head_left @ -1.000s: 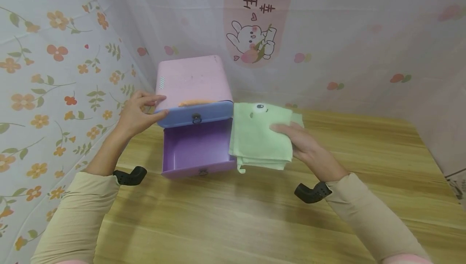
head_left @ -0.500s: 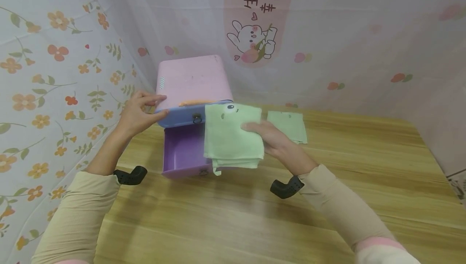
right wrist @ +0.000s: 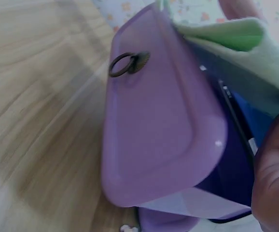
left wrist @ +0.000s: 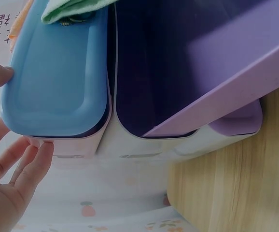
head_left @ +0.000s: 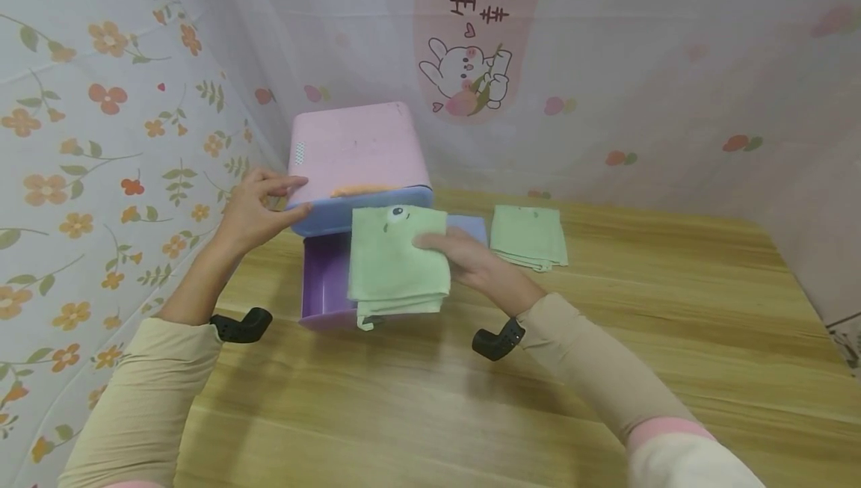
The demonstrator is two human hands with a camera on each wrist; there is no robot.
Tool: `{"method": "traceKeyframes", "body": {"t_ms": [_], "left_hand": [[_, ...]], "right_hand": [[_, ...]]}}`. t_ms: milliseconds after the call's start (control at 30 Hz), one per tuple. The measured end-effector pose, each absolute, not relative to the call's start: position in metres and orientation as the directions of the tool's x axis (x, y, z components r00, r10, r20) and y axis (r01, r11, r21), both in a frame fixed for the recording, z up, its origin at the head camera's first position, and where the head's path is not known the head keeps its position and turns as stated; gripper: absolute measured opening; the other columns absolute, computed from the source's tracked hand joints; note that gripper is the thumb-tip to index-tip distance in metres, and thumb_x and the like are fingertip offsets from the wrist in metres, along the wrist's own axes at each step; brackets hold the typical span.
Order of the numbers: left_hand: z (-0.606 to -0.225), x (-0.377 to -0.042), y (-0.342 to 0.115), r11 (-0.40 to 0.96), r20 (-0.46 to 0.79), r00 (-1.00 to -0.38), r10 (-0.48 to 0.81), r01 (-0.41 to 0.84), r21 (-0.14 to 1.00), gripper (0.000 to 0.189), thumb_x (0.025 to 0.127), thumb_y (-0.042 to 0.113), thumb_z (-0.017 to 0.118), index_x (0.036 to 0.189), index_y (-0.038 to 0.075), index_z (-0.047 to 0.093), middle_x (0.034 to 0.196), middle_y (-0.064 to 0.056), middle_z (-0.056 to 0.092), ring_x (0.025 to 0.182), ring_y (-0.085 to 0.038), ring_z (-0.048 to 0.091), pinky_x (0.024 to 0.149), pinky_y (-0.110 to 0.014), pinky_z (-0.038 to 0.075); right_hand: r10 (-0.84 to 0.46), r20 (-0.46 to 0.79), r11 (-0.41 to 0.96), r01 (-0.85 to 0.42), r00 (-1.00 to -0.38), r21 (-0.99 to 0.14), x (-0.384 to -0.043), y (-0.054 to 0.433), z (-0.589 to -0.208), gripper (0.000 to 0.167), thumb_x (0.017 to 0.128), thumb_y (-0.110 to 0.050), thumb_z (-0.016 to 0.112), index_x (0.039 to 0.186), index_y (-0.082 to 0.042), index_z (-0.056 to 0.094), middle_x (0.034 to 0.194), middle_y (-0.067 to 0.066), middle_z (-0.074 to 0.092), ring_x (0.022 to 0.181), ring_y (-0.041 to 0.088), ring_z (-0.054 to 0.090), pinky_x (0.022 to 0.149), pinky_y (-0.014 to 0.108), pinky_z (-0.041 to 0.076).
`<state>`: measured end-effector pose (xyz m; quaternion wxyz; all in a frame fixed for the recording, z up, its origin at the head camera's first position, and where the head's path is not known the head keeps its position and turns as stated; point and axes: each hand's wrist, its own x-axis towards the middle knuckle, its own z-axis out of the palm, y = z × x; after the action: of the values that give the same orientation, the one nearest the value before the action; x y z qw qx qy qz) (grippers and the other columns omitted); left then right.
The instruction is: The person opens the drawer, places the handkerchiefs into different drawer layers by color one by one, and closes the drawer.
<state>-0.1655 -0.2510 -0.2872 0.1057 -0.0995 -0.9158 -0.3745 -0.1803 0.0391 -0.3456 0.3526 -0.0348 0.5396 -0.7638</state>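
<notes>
My right hand [head_left: 464,256] pinches a folded light-green towel [head_left: 397,264] with a cartoon eye, thumb on its upper face. The towel overlaps the pulled-out purple drawer [head_left: 326,279] in the head view and hides much of it. In the right wrist view the towel's folded edge [right wrist: 245,43] shows above the drawer front [right wrist: 159,116] with its ring pull. My left hand [head_left: 252,208] holds the front left corner of a small pink drawer cabinet [head_left: 356,148]. Its thumb is at the edge of the blue upper drawer [left wrist: 62,72], the fingertips on the cabinet's side.
A second folded green towel [head_left: 528,235] lies on the wooden table [head_left: 639,286] at the right. Between it and my right hand a flat blue piece [head_left: 471,228] shows in part. An orange handle [head_left: 356,190] sits at the cabinet's top front edge. Printed curtains [head_left: 639,62] hang behind.
My right hand has carried the green towel leftward, from beside the cabinet to over the purple drawer. The second green towel and the blue piece have come into view. My left hand stays put.
</notes>
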Motion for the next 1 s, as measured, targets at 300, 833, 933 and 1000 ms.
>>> {"method": "traceKeyframes", "body": {"t_ms": [300, 833, 933, 1000], "left_hand": [[-0.288, -0.167, -0.251, 0.703, 0.268, -0.958, 0.099, 0.258, 0.663, 0.043, 0.078, 0.024, 0.066, 0.115, 0.002, 0.059, 0.101, -0.012, 0.041, 0.100, -0.035, 0.046, 0.067, -0.028, 0.040], [-0.287, -0.166, -0.250, 0.701, 0.246, -0.966, 0.083, 0.232, 0.675, 0.044, 0.078, 0.024, 0.066, 0.116, 0.004, 0.058, 0.104, -0.012, 0.041, 0.101, -0.032, 0.046, 0.070, -0.032, 0.038], [-0.287, -0.166, -0.250, 0.697, 0.245, -0.966, 0.086, 0.234, 0.678, 0.044, 0.079, 0.024, 0.066, 0.116, 0.003, 0.058, 0.103, -0.013, 0.040, 0.102, -0.034, 0.045, 0.071, -0.034, 0.037], [-0.287, -0.166, -0.250, 0.697, 0.240, -0.968, 0.078, 0.225, 0.681, 0.044, 0.078, 0.025, 0.066, 0.116, 0.003, 0.058, 0.102, -0.012, 0.040, 0.102, -0.034, 0.045, 0.071, -0.035, 0.038]], "right_hand": [[-0.460, -0.437, -0.001, 0.492, -0.773, -0.870, -0.183, 0.024, -0.358, 0.035, 0.081, -0.003, 0.060, 0.114, 0.003, 0.049, 0.096, 0.013, 0.058, 0.079, 0.020, 0.060, 0.074, 0.034, 0.049], [-0.372, -0.437, 0.253, 0.364, -0.819, -0.897, -0.192, 0.006, -0.355, 0.032, 0.078, -0.004, 0.065, 0.105, 0.009, 0.054, 0.091, 0.014, 0.058, 0.066, 0.014, 0.060, 0.067, 0.028, 0.051], [-0.358, -0.429, 0.287, 0.340, -0.829, -0.896, -0.193, 0.003, -0.353, 0.031, 0.078, -0.005, 0.065, 0.103, 0.009, 0.055, 0.093, 0.013, 0.057, 0.068, 0.014, 0.058, 0.067, 0.026, 0.050], [-0.349, -0.420, 0.306, 0.322, -0.838, -0.896, -0.194, 0.002, -0.352, 0.031, 0.077, -0.006, 0.066, 0.103, 0.008, 0.055, 0.093, 0.013, 0.057, 0.069, 0.015, 0.058, 0.066, 0.026, 0.050]]}}
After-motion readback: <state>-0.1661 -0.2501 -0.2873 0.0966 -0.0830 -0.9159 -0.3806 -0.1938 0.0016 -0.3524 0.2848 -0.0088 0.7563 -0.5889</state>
